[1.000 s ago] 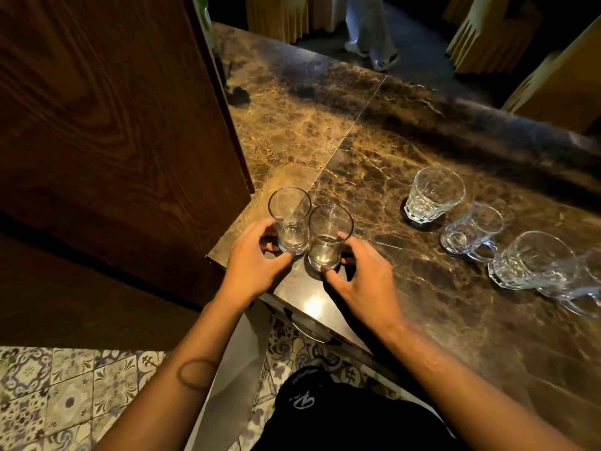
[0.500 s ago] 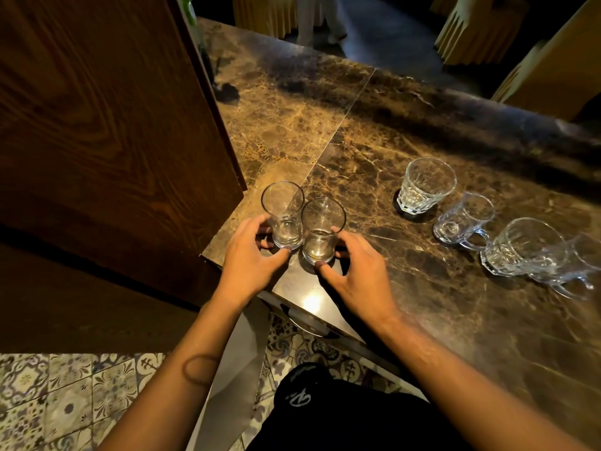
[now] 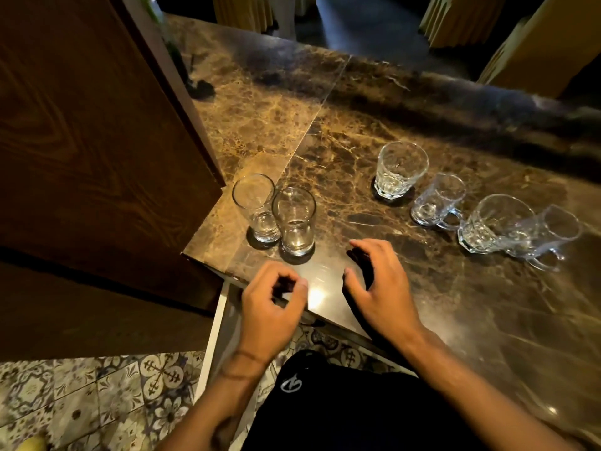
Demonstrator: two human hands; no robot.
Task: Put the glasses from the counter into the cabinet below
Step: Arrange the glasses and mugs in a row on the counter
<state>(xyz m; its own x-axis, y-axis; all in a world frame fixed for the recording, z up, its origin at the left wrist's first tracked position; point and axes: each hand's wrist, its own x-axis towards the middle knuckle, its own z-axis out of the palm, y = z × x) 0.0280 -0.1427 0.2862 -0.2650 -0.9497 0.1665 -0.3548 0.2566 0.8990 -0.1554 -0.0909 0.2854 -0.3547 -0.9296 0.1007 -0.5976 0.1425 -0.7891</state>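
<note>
Withdrawn from the two tumblers: left hand (image 3: 271,307) and right hand (image 3: 379,288), fingers loosely curled, holding nothing. Left tumbler (image 3: 257,206) and right tumbler (image 3: 295,221) upright, touching, near bench (image 3: 357,131) corner. Best gripped low, separately, before lowering into the cabinet.

Two glasses (image 3: 276,216) upright on counter (image 3: 374,294), both hands (image 3: 325,304) empty nearby

Bare forearms, black logo trousers (image 3: 325,402)
</note>
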